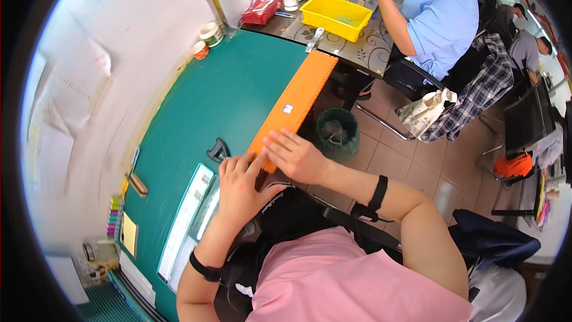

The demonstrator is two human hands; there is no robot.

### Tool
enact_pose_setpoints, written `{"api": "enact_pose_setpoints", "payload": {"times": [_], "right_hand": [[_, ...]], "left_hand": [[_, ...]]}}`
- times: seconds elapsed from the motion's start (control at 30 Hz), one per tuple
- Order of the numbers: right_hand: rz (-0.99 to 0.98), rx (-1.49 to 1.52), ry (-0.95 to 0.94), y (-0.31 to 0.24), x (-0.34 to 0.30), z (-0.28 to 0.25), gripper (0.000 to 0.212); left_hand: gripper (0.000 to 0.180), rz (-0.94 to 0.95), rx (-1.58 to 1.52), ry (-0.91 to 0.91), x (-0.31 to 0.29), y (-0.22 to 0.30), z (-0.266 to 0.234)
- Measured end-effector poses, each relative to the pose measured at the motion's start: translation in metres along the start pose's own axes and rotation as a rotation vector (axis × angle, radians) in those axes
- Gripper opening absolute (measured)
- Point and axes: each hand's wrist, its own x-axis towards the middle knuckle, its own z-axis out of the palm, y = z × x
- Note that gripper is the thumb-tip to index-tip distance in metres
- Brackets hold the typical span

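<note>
Orange and long, the strip lies, apparently already placed, with the green surface along its left side and a small label on its face. At the strip's near end the left hand spreads its fingers, its grip loose; the right hand stretches its fingers there too, thumb hidden, so its grip is unclear. Whether anything on the strip is unfinished does not show.

Bright indoor light fills the view, leaving the hands evenly lit. The wall around ten o'clock washes out nearly to white. Pale glare lies on the floor just past three o'clock; far figures near two o'clock look soft. Fisheye distortion bends straight edges, and the corners are black.
</note>
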Motion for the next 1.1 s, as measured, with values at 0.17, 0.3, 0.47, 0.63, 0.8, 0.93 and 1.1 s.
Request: {"api": "enact_pose_setpoints", "payload": {"times": [0.17,0.3,0.47,0.63,0.8,0.93,1.1], "right_hand": [[0.003,0.082,-0.063,0.016,-0.001,-0.014,0.041],[0.069,0.429,-0.347,0.049,0.037,-0.058,0.047],[1.024,0.342,0.032,0.244,0.047,-0.063,0.039],[1.530,0.924,-0.034,0.362,0.015,0.026,0.063],[1.419,1.472,-0.068,0.375,0.011,0.036,0.076],[1.403,1.416,0.029,0.371,0.014,0.042,0.058],[1.473,1.283,0.169,0.376,0.002,0.043,0.045]], "left_hand": [[0.068,-0.080,0.062,0.113,0.009,0.001,0.019],[0.067,-0.153,0.117,0.076,0.005,-0.008,0.028],[0.066,-0.186,0.091,0.119,0.019,0.003,0.030],[0.065,-0.250,0.101,0.069,0.020,0.006,0.031],[0.068,-0.301,0.156,0.012,0.024,0.015,0.028],[0.066,-0.312,0.180,-0.013,0.020,0.016,0.028],[0.062,-0.299,0.186,0.024,0.037,0.011,0.032]]}}
